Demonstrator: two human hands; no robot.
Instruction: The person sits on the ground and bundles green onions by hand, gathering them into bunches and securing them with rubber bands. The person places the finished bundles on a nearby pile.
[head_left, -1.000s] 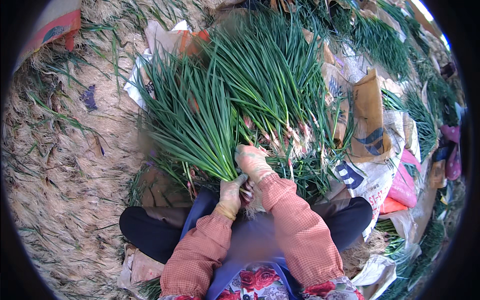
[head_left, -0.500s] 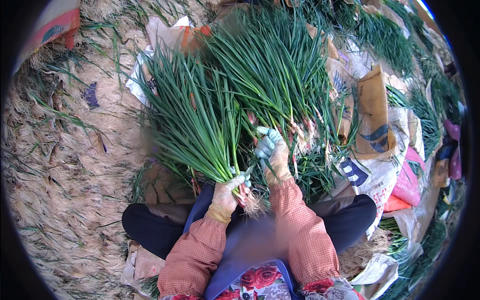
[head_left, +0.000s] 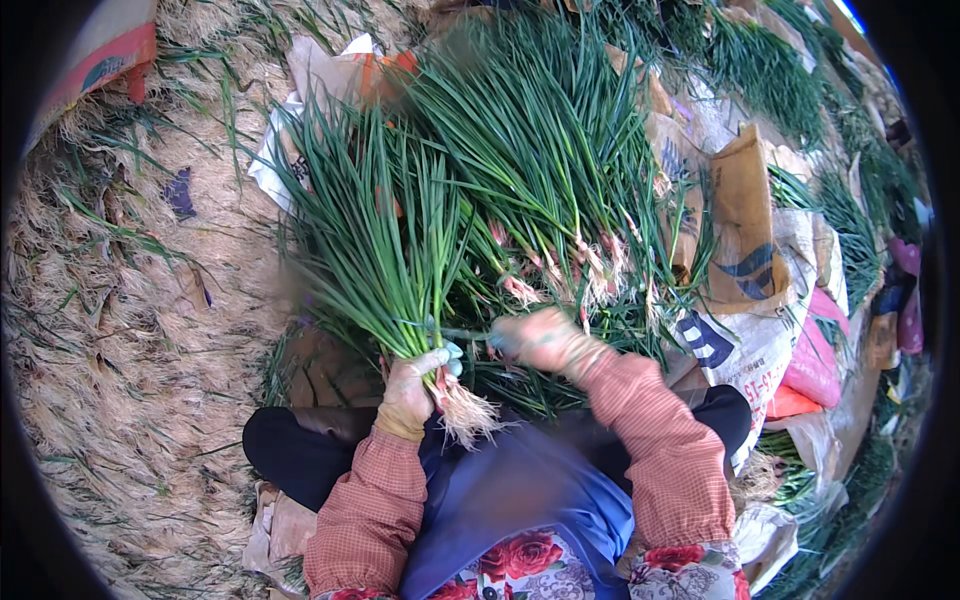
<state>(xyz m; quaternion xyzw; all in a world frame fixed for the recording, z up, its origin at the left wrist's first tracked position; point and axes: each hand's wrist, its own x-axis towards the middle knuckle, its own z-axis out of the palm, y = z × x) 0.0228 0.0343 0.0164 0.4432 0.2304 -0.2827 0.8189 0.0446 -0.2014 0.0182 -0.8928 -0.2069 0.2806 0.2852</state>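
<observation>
Now, as I watch from here, the person's left hand (head_left: 410, 393) is closed around a bunch of green onions (head_left: 400, 260), its pale roots (head_left: 462, 412) near the upper edge of the blue apron (head_left: 510, 490). Beside it, the right hand (head_left: 548, 342) is blurred; whether it grips the thin strand (head_left: 465, 334) between them, I cannot tell. Another heap (head_left: 545, 130) lies by the brown sack's (head_left: 742, 200) left edge.

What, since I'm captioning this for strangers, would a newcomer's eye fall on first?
Probably the fanned green bunch near the centre, gripped by the left hand above its pale roots. Beyond it, slightly right, lies another heap of greens. Straw-coloured litter covers the left side.
</observation>
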